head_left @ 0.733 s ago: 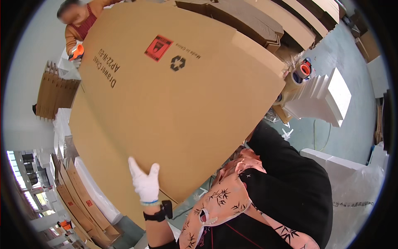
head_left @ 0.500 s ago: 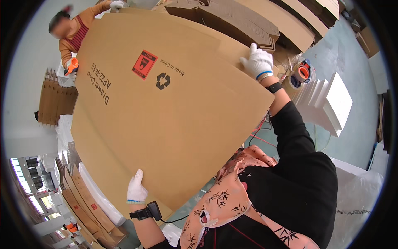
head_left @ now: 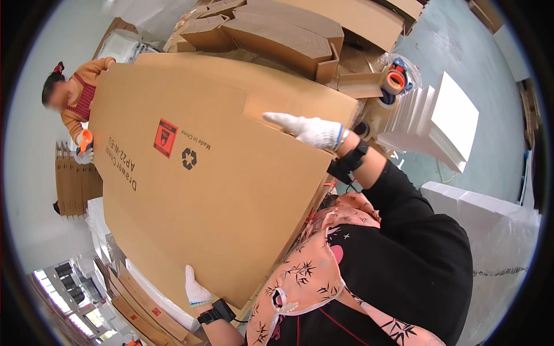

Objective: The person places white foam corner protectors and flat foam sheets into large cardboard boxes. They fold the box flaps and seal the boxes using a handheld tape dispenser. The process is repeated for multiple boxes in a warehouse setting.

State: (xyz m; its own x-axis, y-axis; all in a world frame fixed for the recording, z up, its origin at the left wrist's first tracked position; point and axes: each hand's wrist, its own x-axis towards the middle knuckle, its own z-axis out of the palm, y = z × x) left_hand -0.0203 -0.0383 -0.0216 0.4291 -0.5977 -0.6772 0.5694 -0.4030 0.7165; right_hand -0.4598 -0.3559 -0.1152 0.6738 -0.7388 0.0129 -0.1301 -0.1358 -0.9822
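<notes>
Cardboard sheet (head_left: 213, 190), a large flattened brown carton with a red label and black markings on its face, is filling the middle of the view and leaning at a tilt in front of the person. Left hand (head_left: 196, 291), in a white glove, is gripping the lower edge of the sheet, with the fingers lying on its face; whether the thumb is wrapping behind cannot be seen. Right hand (head_left: 309, 130), also in a white glove, is lying flat and open on the upper right part of the sheet, fingers stretched toward the left. The two hands are working well apart, at opposite edges.

Behind the top edge, a stack of folded cartons (head_left: 288, 34) is lying across the upper part of the view. Just right of the right hand, a tape dispenser (head_left: 395, 78) with an orange core is sitting near the carton stack, and white foam panels (head_left: 444, 124) are standing beside it. A second person (head_left: 72, 106) in an orange top is standing at the far left corner of the sheet, holding an orange tool. More flat cartons (head_left: 75, 181) are standing on edge below that person.

The sheet is hiding whatever surface lies under it and most of the second person's body. The left forearm is cut off by the lower edge. White wrapped material (head_left: 502, 230) at the right is hard to identify.
</notes>
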